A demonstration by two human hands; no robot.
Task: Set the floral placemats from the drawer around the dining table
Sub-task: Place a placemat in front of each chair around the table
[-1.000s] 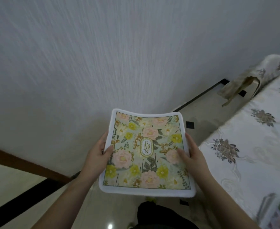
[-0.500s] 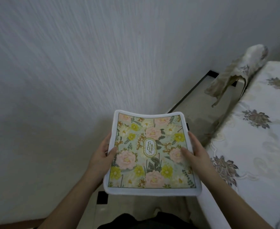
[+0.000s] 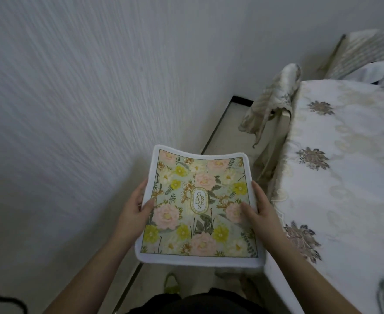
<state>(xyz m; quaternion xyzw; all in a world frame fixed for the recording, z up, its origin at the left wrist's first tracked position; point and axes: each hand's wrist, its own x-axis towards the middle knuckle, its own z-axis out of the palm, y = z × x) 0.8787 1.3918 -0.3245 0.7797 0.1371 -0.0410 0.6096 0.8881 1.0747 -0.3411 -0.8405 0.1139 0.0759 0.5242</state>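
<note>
Floral placemat [image 3: 200, 207] gripped at both side edges by left hand [image 3: 133, 211] and right hand [image 3: 260, 209], just beside the cloth-covered worktop [image 3: 345, 177].

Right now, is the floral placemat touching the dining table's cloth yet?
Cannot tell. In the head view both hands hold the floral placemat up, but its right near corner overlaps the tablecloth edge in the picture, hiding any contact or gap.

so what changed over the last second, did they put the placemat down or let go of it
No. The view swung right, bringing more of the table and the draped chair into frame. The left hand and right hand still grip the placemat by its side edges, face up, off the table.
</note>
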